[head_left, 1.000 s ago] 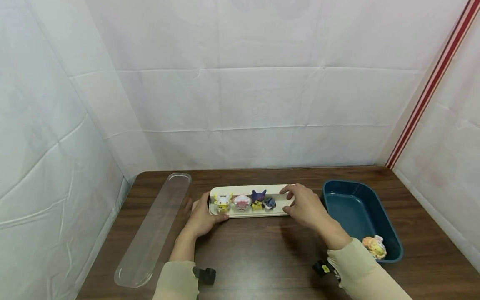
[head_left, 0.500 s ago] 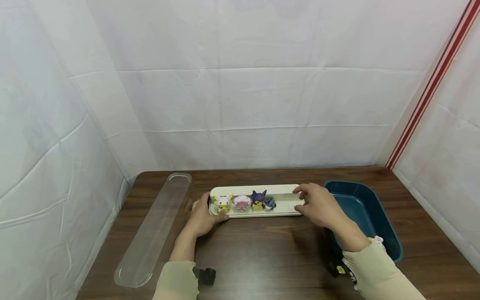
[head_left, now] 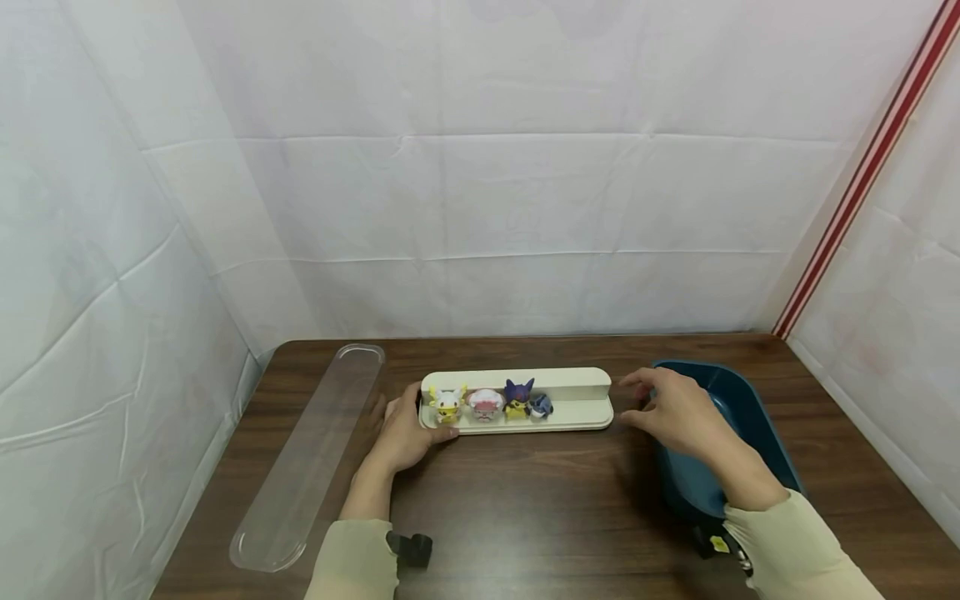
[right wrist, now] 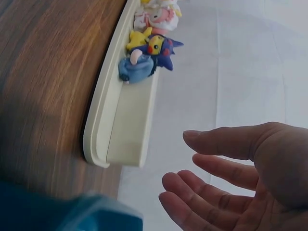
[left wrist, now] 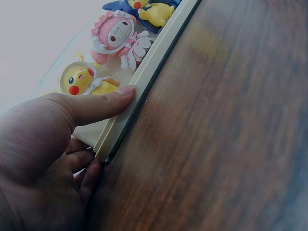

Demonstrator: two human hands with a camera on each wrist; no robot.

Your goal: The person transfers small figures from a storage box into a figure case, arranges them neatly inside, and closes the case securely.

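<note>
Four small toy figures are lined up in one cream tray on the brown table. One clear lid and one blue bin are seen too. The tray's 9 o'clock end is gripped by the left hand, thumb pressed on its rim. The right hand is held loosely spread, touching nothing, just beside the tray's 3 o'clock end.

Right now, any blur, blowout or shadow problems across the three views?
Head view: sharp and evenly lit, soft shadow under the right hand. Left wrist view: background blown out white, cream tray and left hand clear. Right wrist view: blue bin blurred in the foreground, wall washed out.
</note>
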